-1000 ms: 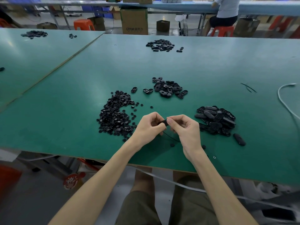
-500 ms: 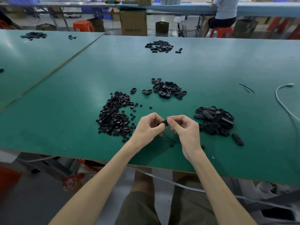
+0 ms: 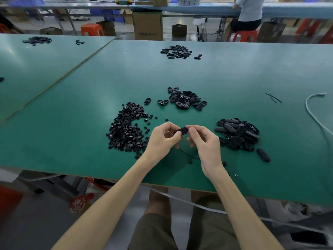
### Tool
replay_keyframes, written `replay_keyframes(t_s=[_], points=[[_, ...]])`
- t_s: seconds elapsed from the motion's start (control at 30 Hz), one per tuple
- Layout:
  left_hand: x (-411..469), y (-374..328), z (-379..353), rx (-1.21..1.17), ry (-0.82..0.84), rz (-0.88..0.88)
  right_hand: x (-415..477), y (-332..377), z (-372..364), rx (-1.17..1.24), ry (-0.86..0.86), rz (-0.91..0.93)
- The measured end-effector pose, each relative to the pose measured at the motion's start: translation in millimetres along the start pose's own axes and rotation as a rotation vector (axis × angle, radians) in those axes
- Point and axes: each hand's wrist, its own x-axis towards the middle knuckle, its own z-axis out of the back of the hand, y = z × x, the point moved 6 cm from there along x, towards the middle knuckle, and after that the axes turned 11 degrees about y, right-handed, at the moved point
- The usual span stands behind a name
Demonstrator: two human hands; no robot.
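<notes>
Olive shorts and two bare forearms fill the near edge, below the green table. Just above the table's front, both hands meet over one black oval: the left hand has its fingers curled and pinches the oval's left end between thumb and forefinger, and the right hand pinches the right end the same way, its other fingers loosely bent. The oval is held clear of the table, between the two thumbs. A thin black cord lies on the table under the hands; I cannot tell whether it joins the oval. Left of the hands spreads a wide heap of small discs. Right of them sits a heap of closed ovals, with a single one just beside it. Further back lies a smaller heap of open shells, and well beyond that a far heap. A white cable curls at the right. Judging by the heaps, a good batch is assembled, this oval looks to be at the pressing-together step, and many discs and shells remain. Past the table stand a box and a seated worker.
</notes>
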Motion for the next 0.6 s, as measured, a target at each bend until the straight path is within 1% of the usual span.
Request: replay_keyframes(t_s=[0.07,0.1,0.23,0.33,0.43,0.53,0.6], points=[[9,-11,2,0.003,-0.036,-0.028,1,0,-1,-0.012,-0.008,-0.002],[15,-18,0,0.007,-0.028,-0.044,2,-1,-1,-0.016,-0.014,-0.010],[43,-43,-27,0.074,0.128,-0.078,3,0,-3,-0.044,0.008,-0.027],[62,-57,-52,0.196,0.168,-0.113,2,5,-2,-0.043,-0.007,-0.003],[80,-61,-73,0.269,0.192,-0.092,3,1,-1,-0.091,-0.045,-0.071],[89,-57,-90,0.313,0.281,-0.038,2,-3,0,-0.066,-0.054,-0.095],[95,-54,-86,0.355,0.247,-0.042,1,-1,0,-0.055,-0.029,-0.070]])
